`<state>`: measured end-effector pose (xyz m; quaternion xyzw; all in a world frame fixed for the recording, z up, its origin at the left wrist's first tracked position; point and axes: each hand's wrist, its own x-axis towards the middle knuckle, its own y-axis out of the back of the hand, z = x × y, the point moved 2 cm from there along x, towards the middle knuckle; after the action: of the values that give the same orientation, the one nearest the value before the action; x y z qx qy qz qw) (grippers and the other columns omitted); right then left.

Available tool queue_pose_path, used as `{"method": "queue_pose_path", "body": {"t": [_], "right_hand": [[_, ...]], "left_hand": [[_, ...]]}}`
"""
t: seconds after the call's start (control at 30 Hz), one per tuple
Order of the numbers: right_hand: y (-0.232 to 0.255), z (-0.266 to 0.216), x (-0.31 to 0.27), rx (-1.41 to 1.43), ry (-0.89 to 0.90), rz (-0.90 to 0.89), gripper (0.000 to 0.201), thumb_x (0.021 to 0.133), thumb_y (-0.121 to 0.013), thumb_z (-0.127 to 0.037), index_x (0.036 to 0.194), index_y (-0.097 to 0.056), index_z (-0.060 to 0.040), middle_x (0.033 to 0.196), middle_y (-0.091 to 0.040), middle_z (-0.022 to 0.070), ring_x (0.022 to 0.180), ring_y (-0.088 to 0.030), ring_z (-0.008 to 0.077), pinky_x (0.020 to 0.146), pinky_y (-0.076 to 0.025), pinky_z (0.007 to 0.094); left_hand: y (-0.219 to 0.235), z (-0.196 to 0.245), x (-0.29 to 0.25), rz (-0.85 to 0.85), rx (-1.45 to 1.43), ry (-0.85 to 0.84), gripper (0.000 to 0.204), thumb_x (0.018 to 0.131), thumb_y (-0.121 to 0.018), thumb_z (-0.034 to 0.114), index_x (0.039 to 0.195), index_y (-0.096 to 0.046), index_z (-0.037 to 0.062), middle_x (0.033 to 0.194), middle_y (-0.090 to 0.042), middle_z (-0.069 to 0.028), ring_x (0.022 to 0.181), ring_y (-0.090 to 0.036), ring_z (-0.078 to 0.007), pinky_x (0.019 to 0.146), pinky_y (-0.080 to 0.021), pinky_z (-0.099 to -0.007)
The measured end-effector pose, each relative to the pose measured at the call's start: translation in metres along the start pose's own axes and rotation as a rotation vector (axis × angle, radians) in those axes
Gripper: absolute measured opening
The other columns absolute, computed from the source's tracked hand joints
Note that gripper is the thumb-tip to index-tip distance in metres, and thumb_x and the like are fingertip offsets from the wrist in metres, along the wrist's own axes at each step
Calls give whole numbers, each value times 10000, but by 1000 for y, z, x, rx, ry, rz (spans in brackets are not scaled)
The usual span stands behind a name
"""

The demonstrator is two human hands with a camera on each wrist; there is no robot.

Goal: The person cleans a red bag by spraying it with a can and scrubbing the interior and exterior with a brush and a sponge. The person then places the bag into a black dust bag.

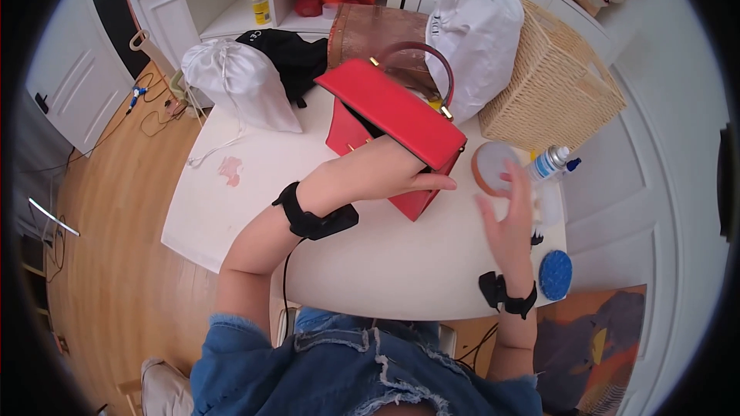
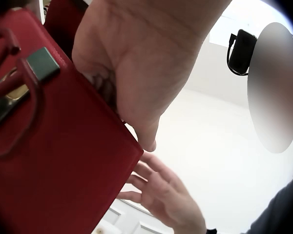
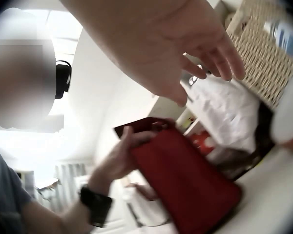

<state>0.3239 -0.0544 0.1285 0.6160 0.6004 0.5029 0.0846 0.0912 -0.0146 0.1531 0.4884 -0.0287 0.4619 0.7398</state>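
A red handbag (image 1: 393,112) with a dark red top handle (image 1: 422,48) and gold fittings stands tilted on the white table, its flap raised at the front. My left hand (image 1: 378,169) reaches under the flap and grips the bag at its opening; the thumb points out past the side, and the flap hides most of the fingers. In the left wrist view the bag's top (image 2: 83,146) lies against the hand. My right hand (image 1: 510,219) hovers apart from the bag with loosely spread fingers, overlapping a round, pale-topped tub (image 1: 487,160) with an orange-brown side.
White drawstring bags (image 1: 239,81), a black cloth bag (image 1: 297,62), a brown bag (image 1: 370,31) and a wicker basket (image 1: 543,81) line the table's back. A spray can (image 1: 549,162) and a blue round pad (image 1: 556,275) sit along the right edge.
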Motion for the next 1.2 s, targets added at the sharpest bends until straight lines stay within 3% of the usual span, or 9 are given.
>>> {"method": "queue_pose_path", "body": {"t": [0.13,0.27,0.37,0.5,0.63,0.83,0.93,1.0,1.2], "right_hand": [[-28,-50,13,166,95,-90,885,753,-767,-125,1445,-234,19,1436,-313,246,1273,-404,405,1017,-390,452],[-46,-56,23,122,99,-10,889,748,-759,-116,1445,-225,21,1430,-303,257,1274,-396,413,1027,-385,451],[-49,-50,28,-41,153,77,857,752,-746,-112,1436,-246,19,1393,-355,256,1234,-438,412,996,-414,435],[-45,-40,37,-151,155,88,741,803,-683,-104,1418,-286,13,1328,-433,239,1096,-533,413,889,-472,430],[-44,-15,55,-185,72,130,576,867,-596,-90,1374,-344,15,1218,-517,264,978,-576,436,759,-491,464],[-56,29,86,-11,-133,-122,329,907,-548,-121,1194,-480,25,978,-618,274,841,-600,459,653,-457,520],[-53,23,83,74,-158,-153,298,902,-561,-126,1153,-509,26,988,-623,264,844,-611,441,672,-474,499],[-55,21,74,40,-84,-88,306,900,-565,-128,1160,-508,24,998,-623,260,846,-615,433,682,-483,489],[-53,-20,47,8,10,-73,376,897,-575,-148,1219,-465,12,1120,-593,222,870,-620,417,738,-505,476]], "left_hand": [[19,1,0,128,227,-241,477,851,-654,414,1113,-556,28,965,-615,-183,887,-603,-377,738,-488,-421],[44,-27,-17,-97,522,2,557,797,-660,459,1094,-607,-9,1049,-625,-190,958,-605,-355,861,-480,-403],[70,-50,-30,44,658,-100,549,791,-663,460,1049,-625,-24,1006,-644,-176,941,-621,-335,883,-473,-387],[66,-51,-39,33,827,-153,255,799,-639,204,940,-614,-7,859,-649,-142,850,-648,-278,814,-497,-372],[42,-18,-44,-177,781,10,164,751,-608,100,887,-596,9,805,-625,-141,812,-644,-256,753,-510,-368],[20,24,-37,-125,810,-267,242,698,-651,140,886,-591,0,796,-602,-118,781,-625,-261,711,-505,-374],[40,29,-30,-138,643,-282,355,692,-684,183,976,-608,-17,859,-605,-124,815,-622,-276,733,-503,-371],[52,23,-30,-389,636,-135,490,715,-732,234,1143,-598,36,1092,-575,-177,992,-580,-339,857,-475,-429],[37,22,-24,-282,626,-177,543,681,-762,267,1152,-605,46,1150,-549,-181,1043,-558,-358,874,-466,-442]]}}
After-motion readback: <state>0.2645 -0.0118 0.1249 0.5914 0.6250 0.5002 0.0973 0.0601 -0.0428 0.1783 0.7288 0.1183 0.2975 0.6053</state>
